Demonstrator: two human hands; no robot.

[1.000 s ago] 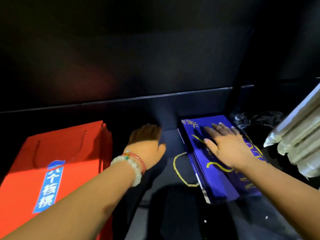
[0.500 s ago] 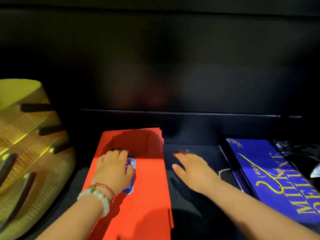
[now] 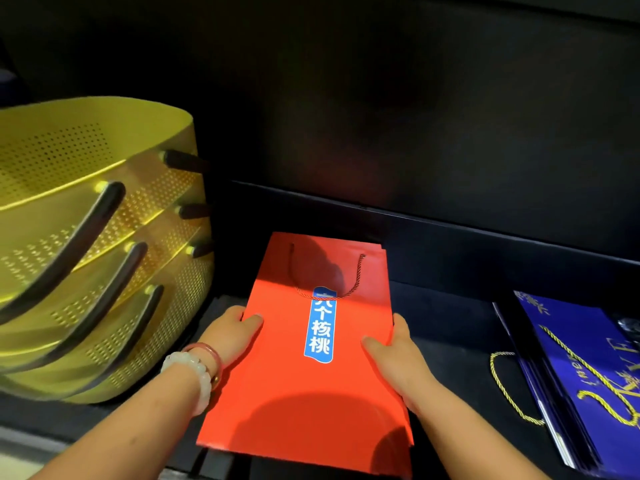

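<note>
Red paper bag (image 3: pixel 304 393), both hands gripping side edges, perhaps stacked.

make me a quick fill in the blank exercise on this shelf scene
The left hand and right hand grip a flat ____ paper bag by its side edges.
The bag's label is ____ with white characters.
The stacked yellow perforated baskets stand on the person's ____ side.
The beaded bracelet sits on the ____ wrist.
Missing words: red; blue; left; left.
</note>
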